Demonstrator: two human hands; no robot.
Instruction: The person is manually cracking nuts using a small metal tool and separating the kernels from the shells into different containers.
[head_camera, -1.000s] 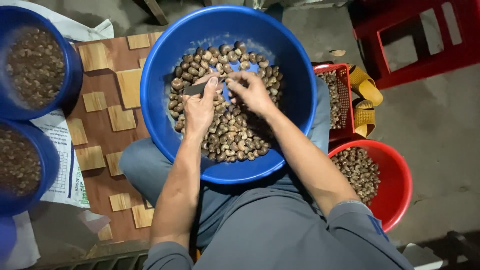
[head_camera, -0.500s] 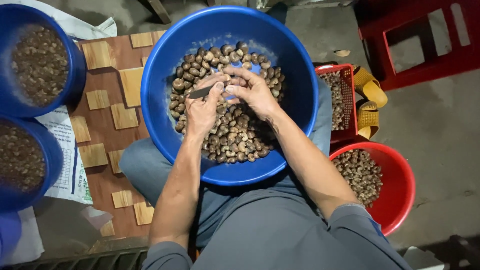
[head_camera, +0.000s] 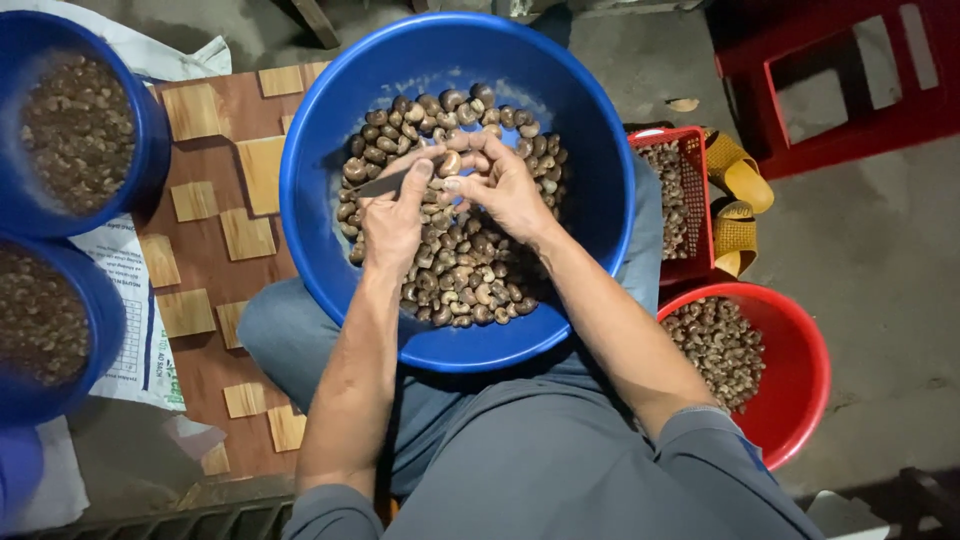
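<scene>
Now both hands are seen drawn closer together over the blue basin (head_camera: 600, 150) than half a second ago. A small knife (head_camera: 385, 184) is gripped in the left hand (head_camera: 392, 222), its blade pointing out to the left; a second earlier it was held level just beside the right hand (head_camera: 505, 190). A single nut (head_camera: 450, 163) is pinched in the closed right fingertips, touching the left thumb — blade and nut appear brought together, so the cut seems under way. Below, a heap of brown nuts (head_camera: 470, 280) fills the basin, which rests on the lap. To the right, a red bowl (head_camera: 805, 400) and a red basket (head_camera: 695, 200) are noted, both holding nuts — two blue tubs (head_camera: 140, 120) at left.
</scene>
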